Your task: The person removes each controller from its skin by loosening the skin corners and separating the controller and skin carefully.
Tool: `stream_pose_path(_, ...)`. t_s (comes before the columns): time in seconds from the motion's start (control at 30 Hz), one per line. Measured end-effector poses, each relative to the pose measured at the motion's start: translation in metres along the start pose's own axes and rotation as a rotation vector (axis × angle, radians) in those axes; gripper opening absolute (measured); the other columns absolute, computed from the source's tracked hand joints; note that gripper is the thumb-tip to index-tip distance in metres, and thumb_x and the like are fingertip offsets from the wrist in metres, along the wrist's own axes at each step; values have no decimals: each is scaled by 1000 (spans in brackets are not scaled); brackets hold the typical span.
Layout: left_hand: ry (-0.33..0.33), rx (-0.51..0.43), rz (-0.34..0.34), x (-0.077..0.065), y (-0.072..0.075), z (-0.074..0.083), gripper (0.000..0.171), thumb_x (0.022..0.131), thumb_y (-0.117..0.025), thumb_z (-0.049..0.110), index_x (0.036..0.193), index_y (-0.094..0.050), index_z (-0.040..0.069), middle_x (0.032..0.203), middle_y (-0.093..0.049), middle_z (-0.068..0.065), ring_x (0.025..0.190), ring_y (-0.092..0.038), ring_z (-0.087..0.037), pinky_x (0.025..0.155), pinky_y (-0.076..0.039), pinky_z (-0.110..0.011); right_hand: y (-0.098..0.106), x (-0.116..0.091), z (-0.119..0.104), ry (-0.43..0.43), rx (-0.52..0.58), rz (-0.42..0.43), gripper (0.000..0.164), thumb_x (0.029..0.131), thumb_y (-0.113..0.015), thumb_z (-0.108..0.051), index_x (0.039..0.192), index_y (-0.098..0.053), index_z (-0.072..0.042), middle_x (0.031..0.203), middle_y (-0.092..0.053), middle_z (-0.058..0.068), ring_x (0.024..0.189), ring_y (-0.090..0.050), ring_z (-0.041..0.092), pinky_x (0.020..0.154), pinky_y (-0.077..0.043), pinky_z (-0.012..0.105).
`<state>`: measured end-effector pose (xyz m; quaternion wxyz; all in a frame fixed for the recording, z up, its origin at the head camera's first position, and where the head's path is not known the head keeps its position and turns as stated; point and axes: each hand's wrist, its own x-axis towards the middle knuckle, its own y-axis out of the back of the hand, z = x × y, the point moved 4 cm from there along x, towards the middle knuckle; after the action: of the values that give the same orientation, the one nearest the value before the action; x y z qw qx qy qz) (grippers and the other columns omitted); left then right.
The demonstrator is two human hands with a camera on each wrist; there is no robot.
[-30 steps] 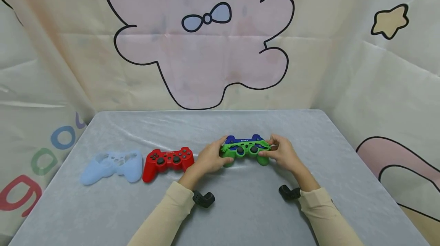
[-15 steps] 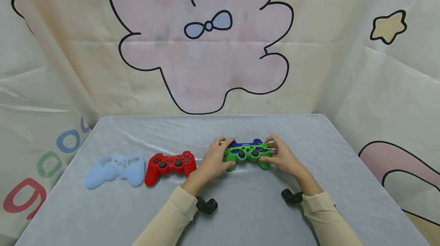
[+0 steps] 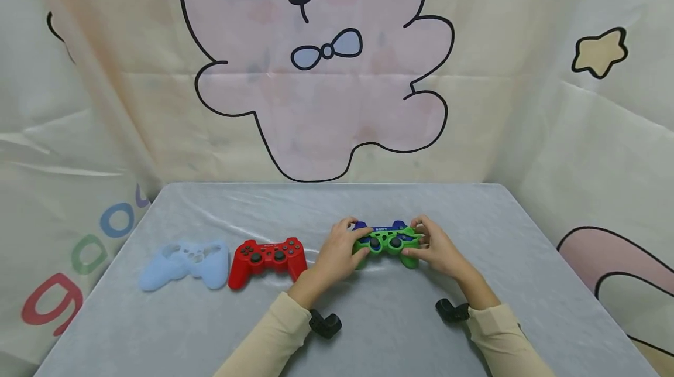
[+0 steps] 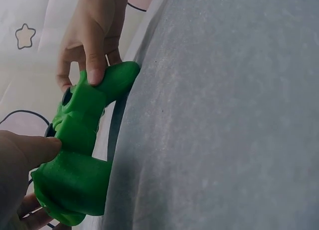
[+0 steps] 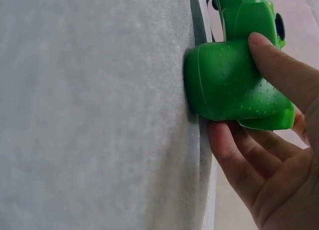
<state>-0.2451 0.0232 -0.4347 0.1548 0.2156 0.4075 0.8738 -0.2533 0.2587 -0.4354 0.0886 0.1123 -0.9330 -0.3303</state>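
Note:
A blue game controller (image 3: 396,225) sits partly inside a green silicone controller cover (image 3: 384,243). Its blue top edge and parts of its face show past the cover, and both dark thumbsticks poke through. My left hand (image 3: 337,253) grips the left side, a finger across the upper left face and the thumb by the left handle. On the right, my right hand (image 3: 441,253) holds the other side, thumb near the right handle and fingers behind at the cover's edge. In the right wrist view, the cover's dotted handle (image 5: 232,83) lies between the thumb and the fingers.
A red controller (image 3: 267,257) lies left of my left forearm on the grey cloth-covered table (image 3: 389,330). Further left is a light blue silicone cover (image 3: 185,266), lying flat. A printed curtain (image 3: 326,125) stands behind the table.
My left hand has shifted up over the controller's left side, a finger now across its face. The right hand keeps its hold on the right side. The head view has tilted up slightly.

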Motion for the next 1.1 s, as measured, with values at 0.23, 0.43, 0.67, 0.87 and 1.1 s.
stream_pose_path(0.23,3,-49,-5,1,-2,3,41,97,-67,25,135,-63,13,148,-48,-16,133,-47,-34,109,-45,-50,-2,1,4,12,16,-17,51,84,-81,-9,118,-44,-2,124,-61,33,82,-62,18,70,-51,24)
stream_pose_path(0.43,-2,-79,26,1,-2,6,30,98,-65,23,126,-66,11,147,-50,-16,135,-45,-34,112,-42,-51,-2,1,2,22,42,-32,52,84,-81,-7,117,-42,-2,123,-59,32,81,-63,20,69,-51,25)
stream_pose_path(0.67,17,-87,37,2,-4,7,17,99,-63,13,116,-66,10,147,-51,-17,136,-44,-37,113,-40,-51,-5,0,1,31,53,-53,53,86,-80,-8,119,-39,-1,119,-58,29,75,-58,17,64,-48,25)
stream_pose_path(0.87,30,-124,35,1,-4,9,12,98,-64,9,109,-64,9,146,-51,-16,136,-42,-39,113,-38,-54,-7,-3,0,16,18,-71,52,90,-77,-12,121,-36,-4,134,-51,39,83,-60,22,69,-47,28)
stream_pose_path(1.1,69,-176,44,2,-4,9,12,97,-62,11,106,-67,6,146,-51,-15,137,-40,-37,113,-38,-53,-7,-5,-6,46,-41,-91,47,94,-72,-14,122,-35,-7,141,-46,40,116,-62,43,86,-50,41)
